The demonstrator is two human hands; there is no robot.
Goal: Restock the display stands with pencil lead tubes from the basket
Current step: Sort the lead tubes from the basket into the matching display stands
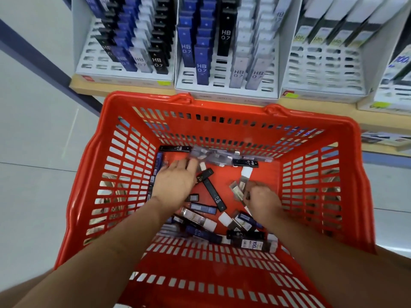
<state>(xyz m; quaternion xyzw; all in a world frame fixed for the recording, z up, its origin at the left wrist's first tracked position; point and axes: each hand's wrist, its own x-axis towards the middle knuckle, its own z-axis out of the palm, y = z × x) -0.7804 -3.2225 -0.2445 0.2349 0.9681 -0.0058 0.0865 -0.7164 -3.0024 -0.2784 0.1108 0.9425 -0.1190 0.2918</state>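
- Basket [226,107] sits near me, below the shelf [106,88]; many pencil lead tubes [214,194] lie loose on its floor
- Display stands [224,93] on the far shelf: far rows filled, near rows showing vacant slots
- Left hand [175,181]: fingers stretched flat toward clear tubes [213,155] by the far wall, nothing visibly gripped
- Right hand [262,197]: fingers curled round a small bunch of grey tubes [244,176], low inside the basket
- Judgement: stands part filled, picking in hand, a good deal left to place

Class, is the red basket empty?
No, many lead tubes lie scattered on the floor of the basket.
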